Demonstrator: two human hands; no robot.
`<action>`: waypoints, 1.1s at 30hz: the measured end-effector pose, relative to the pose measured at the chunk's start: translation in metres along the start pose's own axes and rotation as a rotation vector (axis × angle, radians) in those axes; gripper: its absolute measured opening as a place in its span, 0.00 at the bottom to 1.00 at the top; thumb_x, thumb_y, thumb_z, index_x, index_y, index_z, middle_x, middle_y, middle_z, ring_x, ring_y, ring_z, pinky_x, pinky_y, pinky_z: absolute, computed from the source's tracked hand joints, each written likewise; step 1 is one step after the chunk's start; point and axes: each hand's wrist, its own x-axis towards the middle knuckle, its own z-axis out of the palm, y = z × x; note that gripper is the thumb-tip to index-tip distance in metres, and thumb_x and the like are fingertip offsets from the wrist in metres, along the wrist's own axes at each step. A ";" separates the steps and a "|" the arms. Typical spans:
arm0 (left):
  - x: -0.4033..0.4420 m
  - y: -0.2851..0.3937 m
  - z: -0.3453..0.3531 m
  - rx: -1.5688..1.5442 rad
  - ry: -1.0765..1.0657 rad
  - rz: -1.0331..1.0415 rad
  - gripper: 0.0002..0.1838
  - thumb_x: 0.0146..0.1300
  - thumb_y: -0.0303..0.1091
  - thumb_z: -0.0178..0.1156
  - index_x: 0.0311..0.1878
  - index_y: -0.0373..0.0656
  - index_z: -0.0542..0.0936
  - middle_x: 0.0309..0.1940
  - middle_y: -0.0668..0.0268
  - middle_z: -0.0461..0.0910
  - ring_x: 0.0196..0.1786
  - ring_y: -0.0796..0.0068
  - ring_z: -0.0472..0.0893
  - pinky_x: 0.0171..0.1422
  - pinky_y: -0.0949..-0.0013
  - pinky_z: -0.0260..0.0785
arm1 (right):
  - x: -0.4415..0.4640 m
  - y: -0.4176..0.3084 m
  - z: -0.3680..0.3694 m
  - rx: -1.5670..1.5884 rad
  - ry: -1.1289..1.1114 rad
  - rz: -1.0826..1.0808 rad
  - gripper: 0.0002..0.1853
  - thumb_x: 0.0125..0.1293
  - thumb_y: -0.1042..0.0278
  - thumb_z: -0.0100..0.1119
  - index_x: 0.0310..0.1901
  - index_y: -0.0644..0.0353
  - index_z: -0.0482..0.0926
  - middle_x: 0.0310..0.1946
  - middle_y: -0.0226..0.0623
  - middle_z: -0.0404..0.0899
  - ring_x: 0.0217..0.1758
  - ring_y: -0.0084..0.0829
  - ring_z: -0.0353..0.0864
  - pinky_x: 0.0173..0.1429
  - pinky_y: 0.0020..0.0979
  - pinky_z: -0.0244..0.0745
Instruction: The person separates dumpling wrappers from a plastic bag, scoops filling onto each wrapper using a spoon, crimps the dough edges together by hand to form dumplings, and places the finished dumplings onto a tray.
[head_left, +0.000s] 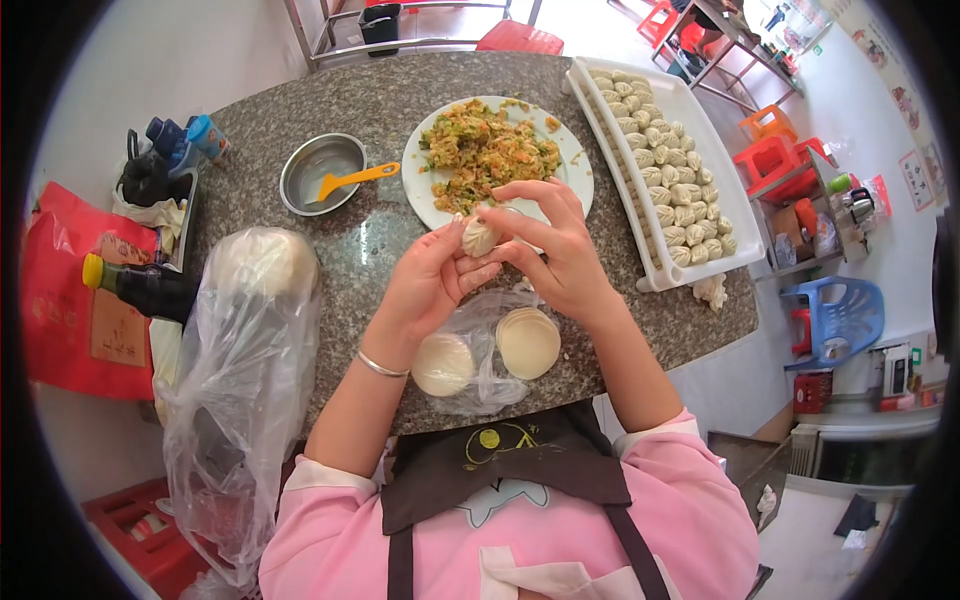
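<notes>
A pleated dumpling [480, 237] is held up in front of the plate's near edge. My left hand [430, 275] cradles it from the left, thumb and fingers closed around it. From the right, my right hand [562, 250] pinches at its top edge with bent fingers. Something pale and shiny shows under the right fingers, too covered to name. Just beyond the hands lies a white plate [412, 190] heaped with chopped vegetable filling [485, 150]. Below the wrists, two stacks of round dough wrappers, the left stack [443, 365] and the right stack [528, 343], rest on clear plastic.
A white tray [735, 225] of several rows of dumplings [675, 180] stands at the right. Left of the plate sits a metal bowl [300, 180] with a yellow spatula [350, 180]. Dough in a plastic bag [240, 330] and a dark bottle [150, 285] are farther left.
</notes>
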 end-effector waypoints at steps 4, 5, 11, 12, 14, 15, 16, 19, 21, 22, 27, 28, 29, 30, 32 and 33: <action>-0.001 0.001 -0.002 0.015 -0.032 0.002 0.19 0.74 0.38 0.45 0.57 0.33 0.70 0.50 0.54 0.78 0.49 0.69 0.82 0.52 0.70 0.79 | -0.002 -0.004 0.001 -0.014 0.046 0.021 0.19 0.60 0.62 0.60 0.54 0.50 0.79 0.52 0.36 0.73 0.56 0.41 0.70 0.66 0.44 0.56; -0.001 0.001 -0.002 0.014 -0.034 0.003 0.19 0.74 0.38 0.45 0.57 0.33 0.70 0.50 0.54 0.78 0.49 0.69 0.82 0.52 0.70 0.79 | -0.003 -0.003 0.000 -0.037 0.019 -0.004 0.20 0.60 0.62 0.60 0.55 0.51 0.77 0.53 0.36 0.73 0.56 0.42 0.70 0.66 0.45 0.55; -0.002 0.004 0.007 0.064 -0.013 -0.021 0.19 0.73 0.37 0.46 0.59 0.34 0.69 0.52 0.55 0.78 0.50 0.69 0.81 0.53 0.67 0.78 | -0.005 0.001 0.000 0.018 -0.020 0.073 0.26 0.59 0.63 0.61 0.60 0.56 0.72 0.58 0.39 0.72 0.63 0.40 0.68 0.70 0.49 0.51; -0.001 0.003 0.005 0.059 -0.002 -0.024 0.19 0.73 0.36 0.46 0.61 0.34 0.68 0.52 0.55 0.77 0.51 0.69 0.81 0.53 0.67 0.78 | -0.005 0.002 0.001 0.014 -0.016 0.072 0.26 0.59 0.63 0.61 0.60 0.56 0.72 0.58 0.39 0.72 0.63 0.40 0.68 0.70 0.49 0.51; -0.002 0.003 0.006 0.053 -0.009 -0.033 0.20 0.72 0.35 0.47 0.62 0.35 0.67 0.53 0.56 0.77 0.51 0.69 0.81 0.53 0.66 0.78 | -0.007 0.002 0.001 0.000 -0.047 0.089 0.27 0.57 0.62 0.63 0.59 0.55 0.73 0.57 0.38 0.73 0.66 0.39 0.67 0.70 0.49 0.51; -0.004 0.004 0.010 0.106 0.040 -0.026 0.21 0.72 0.35 0.47 0.64 0.35 0.65 0.53 0.56 0.77 0.52 0.68 0.80 0.53 0.66 0.77 | -0.004 0.000 -0.003 -0.029 -0.034 0.097 0.27 0.57 0.62 0.63 0.59 0.55 0.73 0.57 0.38 0.73 0.66 0.39 0.67 0.70 0.49 0.51; -0.003 0.004 0.014 0.160 0.076 -0.024 0.22 0.72 0.34 0.47 0.66 0.36 0.64 0.53 0.56 0.76 0.53 0.68 0.80 0.53 0.66 0.77 | 0.001 -0.004 -0.007 -0.023 -0.034 0.054 0.26 0.56 0.62 0.64 0.58 0.55 0.74 0.55 0.38 0.75 0.63 0.39 0.69 0.70 0.47 0.52; -0.002 -0.001 0.014 0.193 0.064 -0.043 0.24 0.71 0.32 0.47 0.69 0.39 0.59 0.53 0.56 0.76 0.52 0.66 0.80 0.54 0.64 0.77 | 0.008 0.001 -0.018 0.024 -0.135 0.001 0.25 0.53 0.64 0.67 0.54 0.56 0.77 0.50 0.37 0.78 0.58 0.38 0.73 0.67 0.42 0.58; -0.004 -0.002 0.010 0.199 0.007 -0.075 0.26 0.71 0.32 0.47 0.70 0.40 0.57 0.54 0.54 0.76 0.53 0.64 0.80 0.55 0.63 0.76 | 0.008 0.008 -0.032 0.100 -0.253 -0.018 0.23 0.51 0.65 0.68 0.52 0.56 0.78 0.47 0.36 0.79 0.54 0.38 0.75 0.65 0.40 0.62; -0.004 -0.003 0.010 0.197 -0.010 -0.083 0.27 0.71 0.31 0.47 0.71 0.41 0.55 0.54 0.52 0.75 0.53 0.62 0.80 0.55 0.63 0.76 | 0.013 0.014 -0.042 0.109 -0.247 -0.002 0.22 0.51 0.67 0.68 0.49 0.56 0.79 0.46 0.36 0.79 0.51 0.37 0.76 0.61 0.38 0.65; -0.002 -0.005 0.018 0.239 0.001 -0.056 0.29 0.71 0.38 0.48 0.70 0.39 0.53 0.53 0.43 0.74 0.53 0.55 0.80 0.55 0.62 0.77 | 0.045 0.089 -0.100 -0.060 0.050 0.234 0.18 0.54 0.72 0.62 0.49 0.56 0.80 0.39 0.39 0.77 0.40 0.30 0.78 0.50 0.31 0.75; -0.002 -0.005 0.017 0.239 0.006 -0.057 0.29 0.71 0.38 0.49 0.70 0.39 0.53 0.54 0.43 0.74 0.53 0.55 0.80 0.55 0.62 0.77 | 0.050 0.121 -0.112 -0.125 0.117 0.263 0.17 0.54 0.70 0.63 0.47 0.57 0.82 0.41 0.41 0.77 0.39 0.28 0.79 0.47 0.30 0.76; -0.001 -0.005 0.016 0.240 0.013 -0.056 0.29 0.70 0.37 0.50 0.69 0.39 0.54 0.54 0.43 0.74 0.53 0.55 0.80 0.55 0.61 0.77 | 0.052 0.154 -0.122 -0.150 0.205 0.348 0.16 0.54 0.68 0.64 0.46 0.57 0.82 0.40 0.40 0.79 0.38 0.28 0.79 0.45 0.30 0.76; -0.001 -0.005 0.016 0.237 0.019 -0.055 0.29 0.69 0.36 0.51 0.69 0.39 0.54 0.54 0.44 0.74 0.52 0.55 0.80 0.54 0.62 0.78 | 0.052 0.185 -0.131 -0.171 0.294 0.432 0.14 0.55 0.66 0.65 0.45 0.57 0.83 0.39 0.39 0.80 0.36 0.27 0.80 0.43 0.29 0.76; -0.001 -0.004 0.014 0.233 0.022 -0.052 0.29 0.69 0.35 0.51 0.69 0.39 0.55 0.53 0.44 0.74 0.52 0.55 0.80 0.54 0.62 0.78 | 0.046 0.241 -0.147 0.145 0.452 0.716 0.14 0.54 0.62 0.68 0.41 0.58 0.84 0.32 0.36 0.83 0.34 0.29 0.81 0.40 0.29 0.76; 0.000 -0.004 0.013 0.223 0.030 -0.062 0.29 0.68 0.34 0.52 0.69 0.38 0.55 0.53 0.44 0.74 0.52 0.56 0.81 0.54 0.62 0.78 | 0.040 0.266 -0.151 -0.028 0.433 0.825 0.14 0.55 0.57 0.67 0.38 0.58 0.85 0.29 0.36 0.83 0.33 0.30 0.82 0.39 0.30 0.75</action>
